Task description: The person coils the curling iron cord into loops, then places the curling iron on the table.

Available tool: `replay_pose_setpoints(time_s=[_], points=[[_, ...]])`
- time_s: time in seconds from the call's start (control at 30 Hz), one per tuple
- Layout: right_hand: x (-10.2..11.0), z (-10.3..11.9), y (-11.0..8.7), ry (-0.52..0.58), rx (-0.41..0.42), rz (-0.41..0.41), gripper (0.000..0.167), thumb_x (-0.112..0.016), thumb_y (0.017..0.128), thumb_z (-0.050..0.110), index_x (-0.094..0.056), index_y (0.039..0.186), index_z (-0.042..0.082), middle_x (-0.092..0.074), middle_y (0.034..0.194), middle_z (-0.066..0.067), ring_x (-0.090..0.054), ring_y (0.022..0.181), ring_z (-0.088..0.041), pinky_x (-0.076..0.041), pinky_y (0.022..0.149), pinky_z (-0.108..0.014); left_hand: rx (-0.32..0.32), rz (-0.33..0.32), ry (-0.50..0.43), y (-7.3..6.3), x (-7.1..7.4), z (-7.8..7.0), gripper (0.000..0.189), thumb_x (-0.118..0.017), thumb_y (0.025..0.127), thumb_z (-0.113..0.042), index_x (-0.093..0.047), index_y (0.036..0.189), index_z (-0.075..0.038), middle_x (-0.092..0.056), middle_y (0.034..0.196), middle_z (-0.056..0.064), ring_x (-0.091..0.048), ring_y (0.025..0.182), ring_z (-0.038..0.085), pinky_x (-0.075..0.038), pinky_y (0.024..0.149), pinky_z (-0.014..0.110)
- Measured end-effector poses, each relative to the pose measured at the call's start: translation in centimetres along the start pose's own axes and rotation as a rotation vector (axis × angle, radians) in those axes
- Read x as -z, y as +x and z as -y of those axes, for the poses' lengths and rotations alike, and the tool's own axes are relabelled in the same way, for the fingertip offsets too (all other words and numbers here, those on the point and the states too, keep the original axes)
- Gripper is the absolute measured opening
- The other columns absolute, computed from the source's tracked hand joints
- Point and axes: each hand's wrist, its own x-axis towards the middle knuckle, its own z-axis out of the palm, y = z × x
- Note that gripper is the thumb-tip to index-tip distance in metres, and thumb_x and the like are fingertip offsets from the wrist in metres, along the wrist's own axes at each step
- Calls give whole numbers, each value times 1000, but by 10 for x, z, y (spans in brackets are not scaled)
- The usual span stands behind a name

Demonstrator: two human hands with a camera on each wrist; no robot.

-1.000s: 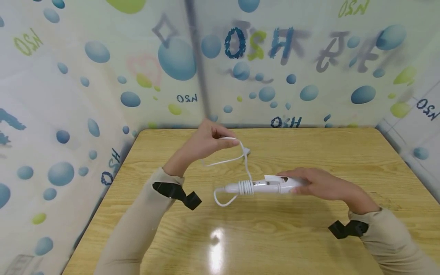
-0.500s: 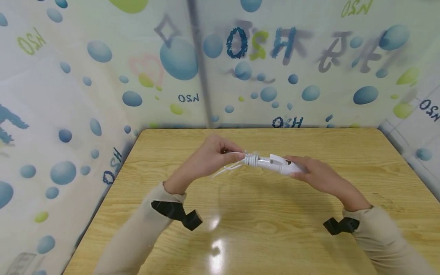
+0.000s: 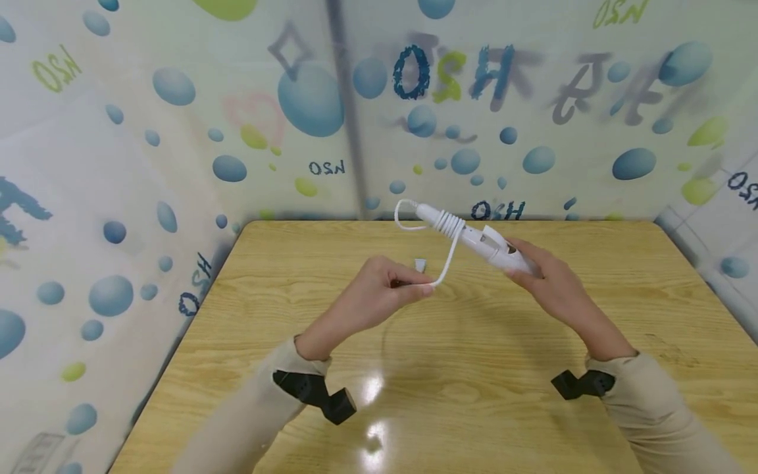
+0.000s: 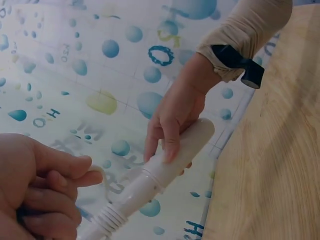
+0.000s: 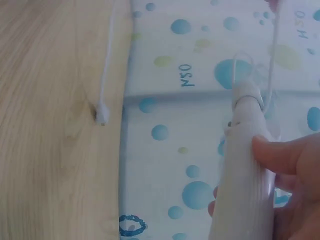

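Observation:
A white, wand-shaped hair styling iron [image 3: 482, 243] slants above the table in the head view, its cord end up and to the left. My right hand [image 3: 553, 283] grips the thick end, with the thumb [image 5: 277, 155] along the near side in the right wrist view. Several turns of white cord [image 3: 448, 224] circle the narrower part, and a small loop stands out at the tip. Lower left, my left hand [image 3: 379, 293] pinches the cord between thumb and forefinger, drawing a stretch of it down from the coils. The plug [image 5: 102, 114] lies on the table beyond that hand.
The wood-grain table [image 3: 331, 421] spreads beneath both hands. Walls covered in a bubble-print sheet [image 3: 284, 184] rise along its back and sides. A black wrist camera [image 3: 340, 405] is strapped on each sleeve.
The styling iron has been lifted from near the table and tilted, its cord end swinging up. My left hand moved in to the coils, then down below them, with the cord still pinched.

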Motion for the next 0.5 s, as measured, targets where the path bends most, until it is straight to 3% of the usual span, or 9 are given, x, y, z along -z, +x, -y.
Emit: replay_pose_setpoints(time_s=[0.23,0.4,0.5], points=[[9,1,-2,194,49,-101,55,-47,97,21,-24,145,8,-34,135,-30,-41,105,-42,-40,73,-48,-45,-40,-116,0,-4,24,25,-57,91,-8,-64,113,0,-47,59,-1,-32,49,11,-29,46,22],[15,4,-5,246,69,-133,54,-48,97,20,-26,145,9,-35,135,-28,-42,104,-39,-40,75,-47,-117,28,-294,3,-10,52,33,-44,97,-5,-49,128,5,-46,62,5,-34,48,10,-29,44,23],[18,6,-8,265,78,-142,54,-48,97,20,-27,145,10,-36,135,-25,-44,102,-35,-41,74,-38,-168,63,-423,6,-12,68,37,-36,99,-2,-39,133,10,-44,63,6,-30,44,10,-25,41,24]])
